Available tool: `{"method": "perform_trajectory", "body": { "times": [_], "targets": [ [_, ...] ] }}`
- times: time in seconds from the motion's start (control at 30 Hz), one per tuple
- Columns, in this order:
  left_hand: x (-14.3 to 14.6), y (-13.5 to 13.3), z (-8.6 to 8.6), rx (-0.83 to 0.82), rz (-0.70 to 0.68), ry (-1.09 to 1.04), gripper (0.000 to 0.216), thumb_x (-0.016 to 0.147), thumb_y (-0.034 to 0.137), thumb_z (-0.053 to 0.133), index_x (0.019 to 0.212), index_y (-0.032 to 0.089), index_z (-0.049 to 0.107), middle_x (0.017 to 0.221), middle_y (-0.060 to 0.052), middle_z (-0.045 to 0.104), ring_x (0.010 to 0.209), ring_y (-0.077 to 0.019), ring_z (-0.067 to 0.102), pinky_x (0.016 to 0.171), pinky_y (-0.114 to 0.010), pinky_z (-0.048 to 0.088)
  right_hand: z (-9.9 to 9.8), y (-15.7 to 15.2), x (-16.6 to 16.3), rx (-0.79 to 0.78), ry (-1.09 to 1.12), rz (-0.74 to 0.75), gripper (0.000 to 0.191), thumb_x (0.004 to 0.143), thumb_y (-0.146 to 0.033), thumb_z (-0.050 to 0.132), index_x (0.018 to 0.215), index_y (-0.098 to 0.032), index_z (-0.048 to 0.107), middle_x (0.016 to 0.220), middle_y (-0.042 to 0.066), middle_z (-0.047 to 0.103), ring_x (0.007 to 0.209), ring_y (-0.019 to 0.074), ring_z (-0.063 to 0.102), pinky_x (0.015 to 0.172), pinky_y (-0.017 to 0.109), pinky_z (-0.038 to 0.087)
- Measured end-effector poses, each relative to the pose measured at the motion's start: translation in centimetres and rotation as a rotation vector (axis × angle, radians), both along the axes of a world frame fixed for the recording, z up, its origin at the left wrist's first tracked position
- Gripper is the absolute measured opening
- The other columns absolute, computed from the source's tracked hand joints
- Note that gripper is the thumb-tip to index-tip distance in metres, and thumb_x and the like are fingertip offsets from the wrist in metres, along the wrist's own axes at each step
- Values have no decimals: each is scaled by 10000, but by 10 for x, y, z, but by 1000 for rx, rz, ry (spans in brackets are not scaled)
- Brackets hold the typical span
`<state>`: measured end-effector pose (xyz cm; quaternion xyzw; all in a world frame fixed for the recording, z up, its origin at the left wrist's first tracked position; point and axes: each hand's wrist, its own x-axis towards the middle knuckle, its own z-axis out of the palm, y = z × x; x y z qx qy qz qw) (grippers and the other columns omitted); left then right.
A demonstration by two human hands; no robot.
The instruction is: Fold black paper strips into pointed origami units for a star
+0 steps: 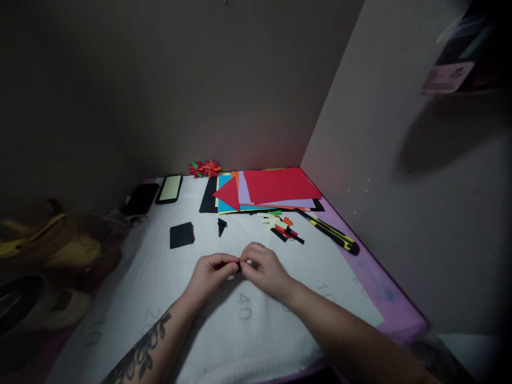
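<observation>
A small black piece (239, 268) is pinched between the fingertips of the left hand (214, 272) and right hand (267, 270), probably for fine control, over the white cloth (280, 344); the knife (332, 233) is laid aside, seemingly for working room.

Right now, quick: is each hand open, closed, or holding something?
Left hand: closed, fingertips pinching a small dark piece, probably paper.
Right hand: closed, fingertips on the same piece.

Black piece (239, 268): small, mostly hidden; pinched at the meeting point of left hand (214, 273) and right hand (267, 270); exact shape, folds indiscernible.
</observation>
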<state>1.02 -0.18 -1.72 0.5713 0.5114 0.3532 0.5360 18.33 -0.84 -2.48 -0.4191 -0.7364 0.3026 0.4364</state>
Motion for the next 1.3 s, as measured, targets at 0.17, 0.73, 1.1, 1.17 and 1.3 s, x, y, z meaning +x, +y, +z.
{"method": "perform_trajectory", "body": {
  "times": [0.17, 0.73, 1.1, 1.17, 1.3],
  "targets": [
    [-1, -1, -1, 2, 5, 6, 174, 673, 305, 689, 745, 160, 756, 692, -57, 741, 602, -176, 646, 584, -265, 517, 0, -2, 0, -50, 20, 6, 157, 793, -104, 533, 699, -209, 601, 738, 6, 587, 743, 149, 564, 705, 262, 435],
    [3, 1, 0, -5, 97, 3, 193, 749, 330, 632, 704, 145, 666, 609, 2, 627, 550, -104, 529, 544, -209, 412, -3, 4, -1, -256, 62, -86, 146, 803, -161, 531, 709, -194, 638, 701, -12, 611, 670, 130, 544, 630, 231, 409],
    [6, 1, -7, 34, 65, 57, 172, 751, 309, 579, 666, 159, 586, 573, 31, 548, 552, -109, 485, 534, -206, 362, -8, 3, -9, -326, 63, -71, 100, 775, -187, 542, 710, -181, 618, 707, -12, 585, 631, 115, 511, 574, 215, 385],
    [6, 1, -9, 37, 49, 62, 165, 754, 298, 573, 666, 158, 582, 582, 28, 549, 560, -109, 481, 537, -208, 360, -8, 3, -11, -310, 42, -73, 116, 763, -171, 535, 666, -179, 597, 672, -19, 563, 621, 112, 496, 575, 215, 370],
    [9, 1, -9, 12, 32, -21, 133, 742, 291, 587, 727, 160, 579, 612, 30, 551, 565, -107, 489, 548, -217, 379, -10, 4, -13, -365, 122, -91, 134, 755, -168, 509, 632, -175, 561, 619, -32, 521, 601, 107, 463, 560, 213, 349]
  ]
}}
